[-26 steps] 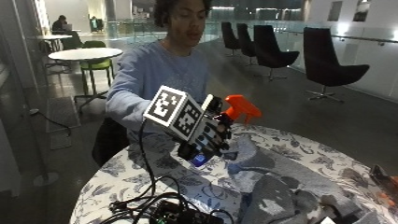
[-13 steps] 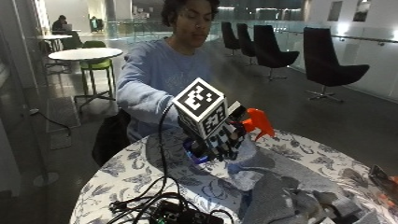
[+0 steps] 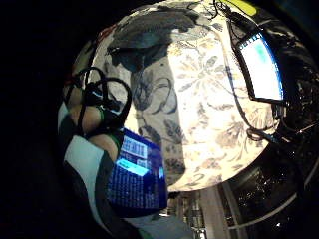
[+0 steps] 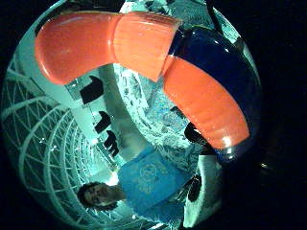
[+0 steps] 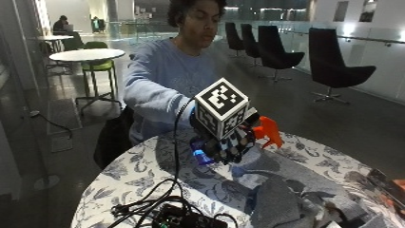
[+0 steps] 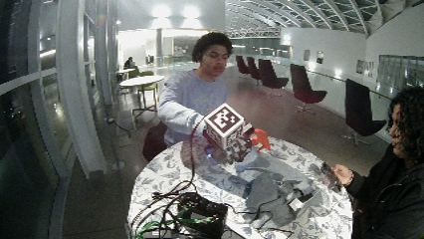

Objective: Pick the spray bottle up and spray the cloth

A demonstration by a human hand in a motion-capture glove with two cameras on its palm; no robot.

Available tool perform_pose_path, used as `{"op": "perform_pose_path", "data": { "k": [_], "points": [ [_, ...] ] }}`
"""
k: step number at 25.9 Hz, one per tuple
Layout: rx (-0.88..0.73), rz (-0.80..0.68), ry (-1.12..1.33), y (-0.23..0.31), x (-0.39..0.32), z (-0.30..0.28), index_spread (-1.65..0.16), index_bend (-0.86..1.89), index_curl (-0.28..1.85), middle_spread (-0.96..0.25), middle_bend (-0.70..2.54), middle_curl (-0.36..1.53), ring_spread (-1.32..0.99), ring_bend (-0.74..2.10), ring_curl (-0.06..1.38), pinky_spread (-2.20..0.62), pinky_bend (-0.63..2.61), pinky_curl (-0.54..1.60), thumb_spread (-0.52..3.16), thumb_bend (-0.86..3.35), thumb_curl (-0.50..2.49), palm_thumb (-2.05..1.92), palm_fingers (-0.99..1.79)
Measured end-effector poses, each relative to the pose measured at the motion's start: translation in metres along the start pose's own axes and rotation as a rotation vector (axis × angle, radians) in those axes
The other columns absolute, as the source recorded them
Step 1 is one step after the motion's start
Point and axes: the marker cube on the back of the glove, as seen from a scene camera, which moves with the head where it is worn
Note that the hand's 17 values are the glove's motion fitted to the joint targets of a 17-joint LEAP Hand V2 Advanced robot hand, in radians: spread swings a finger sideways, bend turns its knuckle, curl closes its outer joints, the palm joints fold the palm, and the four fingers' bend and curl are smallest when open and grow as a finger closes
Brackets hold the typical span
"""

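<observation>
Nearest the edge of the round table (image 5: 133, 178), which wears a floral-print cloth cover, lies a tangle of black cables and a dark device (image 5: 183, 218). Just beyond it a grey cloth (image 5: 284, 199) is bunched on the tabletop, toward the side away from the seated person. Above the table, between the cables and the person, the gloved right hand (image 5: 231, 142) is raised clear of the surface with its fingers curled round a spray bottle (image 5: 263, 133); the orange trigger head and nozzle project from the hand, pointing outward above the grey cloth and well apart from it. The thumb-side palm view confirms the grip: the orange sprayer head (image 4: 115, 43) and the dark blue bottle neck fill the view close against the palm. The little-finger-side view shows the blue labelled body of the bottle (image 3: 137, 174) beside the palm, with the floral table below. Behind, the person in a light blue sweatshirt (image 5: 168, 80) sits with the arm extended. The other hand is out of sight.
</observation>
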Motion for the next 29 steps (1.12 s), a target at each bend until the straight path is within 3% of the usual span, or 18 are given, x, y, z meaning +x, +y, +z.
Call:
{"op": "perform_pose_path", "data": {
  "k": [9,18,23,29],
  "points": [
    [0.134,-0.083,-0.124,0.012,-0.029,0.01,-0.22,0.11,0.28,-0.05,0.2,0.43,-0.05,0.58,0.38,0.03,0.4,0.37,0.66,-0.03,0.62,1.04,1.11],
    [0.406,-0.52,-0.695,0.019,-0.12,0.047,-0.23,0.11,0.29,-0.06,0.2,0.43,-0.06,0.58,0.38,0.03,0.38,0.36,0.68,-0.02,0.63,1.04,1.1],
    [0.412,-0.677,-0.87,0.01,-0.179,0.103,-0.24,0.12,0.29,-0.08,0.19,0.43,-0.06,0.56,0.38,0.03,0.38,0.36,0.67,-0.03,0.63,1.04,1.09],
    [0.34,-0.704,-0.927,-0.014,-0.219,0.168,-0.25,0.12,0.29,-0.09,0.19,0.43,-0.06,0.54,0.37,0.04,0.36,0.36,0.67,-0.03,0.63,1.04,1.08]
  ]
}}
